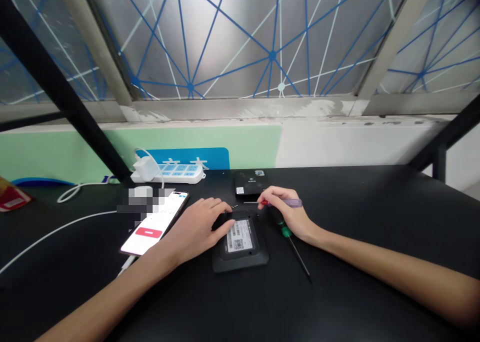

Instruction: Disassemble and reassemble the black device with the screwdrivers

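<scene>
My left hand [197,227] lies over the upper left edge of a black plastic device [243,259], its fingers gripping the casing. A white label with QR codes [238,235] faces up on the device. My right hand [287,212] holds a purple-handled screwdriver [290,202] with a red collar, its thin metal shaft pointing left above the device's far edge. A few tiny screws [234,207] lie just beyond the device. A green-handled screwdriver [287,232] lies on the black table under my right wrist. A second black device [251,183] sits further back.
A smartphone [153,222] with a lit screen, partly blurred, lies left of my left hand. Behind it stand a white power strip [168,174] and a plugged-in white charger [147,167]. A white cable [56,237] crosses the table's left side. A red package [11,194] sits at the far left.
</scene>
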Demonstrator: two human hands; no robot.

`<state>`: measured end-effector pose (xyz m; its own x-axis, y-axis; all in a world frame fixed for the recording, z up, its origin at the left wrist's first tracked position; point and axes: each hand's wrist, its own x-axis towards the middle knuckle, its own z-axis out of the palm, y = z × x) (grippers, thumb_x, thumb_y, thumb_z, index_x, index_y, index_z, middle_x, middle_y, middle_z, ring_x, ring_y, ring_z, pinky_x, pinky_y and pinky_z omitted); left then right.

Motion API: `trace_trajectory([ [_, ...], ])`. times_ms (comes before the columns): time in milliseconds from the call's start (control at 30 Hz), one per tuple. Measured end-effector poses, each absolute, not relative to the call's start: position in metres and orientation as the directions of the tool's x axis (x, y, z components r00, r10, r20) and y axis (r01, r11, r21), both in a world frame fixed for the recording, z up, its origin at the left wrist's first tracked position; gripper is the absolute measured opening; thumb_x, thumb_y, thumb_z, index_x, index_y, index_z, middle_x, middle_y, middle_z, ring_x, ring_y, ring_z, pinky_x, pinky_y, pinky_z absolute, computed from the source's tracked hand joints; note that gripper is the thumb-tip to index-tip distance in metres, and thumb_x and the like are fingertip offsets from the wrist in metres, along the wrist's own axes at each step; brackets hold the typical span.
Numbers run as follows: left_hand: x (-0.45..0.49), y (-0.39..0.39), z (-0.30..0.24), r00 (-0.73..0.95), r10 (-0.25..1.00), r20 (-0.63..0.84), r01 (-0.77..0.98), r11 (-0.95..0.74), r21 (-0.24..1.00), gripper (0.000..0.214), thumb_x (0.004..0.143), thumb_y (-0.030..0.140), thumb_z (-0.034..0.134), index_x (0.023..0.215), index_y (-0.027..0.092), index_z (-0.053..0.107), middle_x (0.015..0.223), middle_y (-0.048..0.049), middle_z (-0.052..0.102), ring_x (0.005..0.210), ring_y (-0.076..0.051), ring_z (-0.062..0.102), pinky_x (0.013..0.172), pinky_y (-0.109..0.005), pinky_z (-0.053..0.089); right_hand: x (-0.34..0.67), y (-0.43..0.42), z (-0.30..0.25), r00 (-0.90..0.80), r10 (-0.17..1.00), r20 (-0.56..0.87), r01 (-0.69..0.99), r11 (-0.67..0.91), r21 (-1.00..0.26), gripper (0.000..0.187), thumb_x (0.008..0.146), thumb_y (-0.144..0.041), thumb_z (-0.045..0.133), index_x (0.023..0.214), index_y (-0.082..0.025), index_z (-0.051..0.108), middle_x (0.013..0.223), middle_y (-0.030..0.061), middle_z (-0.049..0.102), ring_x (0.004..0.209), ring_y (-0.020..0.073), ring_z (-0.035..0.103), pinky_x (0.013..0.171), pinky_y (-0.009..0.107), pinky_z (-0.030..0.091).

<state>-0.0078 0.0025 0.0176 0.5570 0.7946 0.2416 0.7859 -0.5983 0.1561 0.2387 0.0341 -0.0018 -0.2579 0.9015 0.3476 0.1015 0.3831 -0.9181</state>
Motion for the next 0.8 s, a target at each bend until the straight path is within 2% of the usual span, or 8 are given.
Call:
trace_trajectory([
  [133,-0.0085,0.0038,0.0202,0.510,0.839,0.190,0.817,-0.542,0.199,0.021,0.095,0.041,0.052,0.095,0.022,0.061,0.081,0.0001,0.064,0.075,-0.018,0.060,0.065,-0.030,0.042,0.2398,0.0343,-0.0033,-0.209,0.899,0.384,0.124,0.414,-0.902,0.029,0.089,-0.031,0.056,0.064,-0.019,0.065,0.062,0.0009,0.061,0.065,0.0163,0.058,0.069,0.030,0.044],
  [267,-0.0090,0.0035,0.0207,0.508,0.852,0.126,0.811,-0.522,0.265,0.019,0.092,0.038,0.054,0.105,0.024,0.059,0.065,0.0050,0.057,0.060,-0.015,0.055,0.055,-0.026,0.035,0.2397,0.0351,-0.0050,-0.210,0.898,0.386,0.115,0.415,-0.902,0.029,0.088,-0.032,0.056,0.064,-0.019,0.065,0.062,0.0013,0.062,0.065,0.0165,0.057,0.069,0.031,0.044],
  [400,-0.0090,0.0013,0.0211,0.513,0.858,0.040,0.782,-0.486,0.390,0.035,0.091,0.035,0.053,0.125,0.025,0.052,0.057,0.0088,0.053,0.053,-0.013,0.050,0.056,-0.025,0.036,0.2397,0.0353,-0.0057,-0.198,0.901,0.385,0.097,0.409,-0.907,0.028,0.088,-0.033,0.057,0.064,-0.019,0.065,0.063,0.0015,0.062,0.065,0.0163,0.058,0.068,0.030,0.045],
  [500,-0.0081,-0.0001,0.0230,0.484,0.875,-0.010,0.780,-0.427,0.458,0.044,0.091,0.035,0.051,0.134,0.025,0.047,0.056,0.0094,0.051,0.053,-0.014,0.049,0.059,-0.026,0.038,0.2401,0.0345,-0.0052,-0.183,0.902,0.391,0.082,0.410,-0.908,0.030,0.088,-0.034,0.057,0.062,-0.019,0.064,0.061,0.0011,0.060,0.063,0.0158,0.057,0.067,0.030,0.045],
  [633,-0.0072,-0.0010,0.0245,0.412,0.909,-0.068,0.801,-0.325,0.504,0.047,0.088,0.037,0.051,0.133,0.023,0.049,0.057,0.0087,0.055,0.054,-0.015,0.052,0.069,-0.030,0.043,0.2414,0.0331,-0.0056,-0.190,0.900,0.393,0.044,0.408,-0.912,0.031,0.090,-0.034,0.055,0.064,-0.019,0.064,0.057,0.0001,0.058,0.057,0.0150,0.054,0.062,0.029,0.043],
  [800,-0.0081,-0.0005,0.0251,0.329,0.939,-0.105,0.822,-0.230,0.521,0.041,0.087,0.039,0.050,0.124,0.022,0.053,0.053,0.0082,0.057,0.053,-0.017,0.057,0.066,-0.030,0.043,0.2430,0.0324,-0.0097,-0.201,0.889,0.411,-0.025,0.415,-0.910,0.039,0.093,-0.035,0.052,0.059,-0.018,0.061,0.052,-0.0009,0.053,0.048,0.0128,0.051,0.054,0.028,0.037],
])
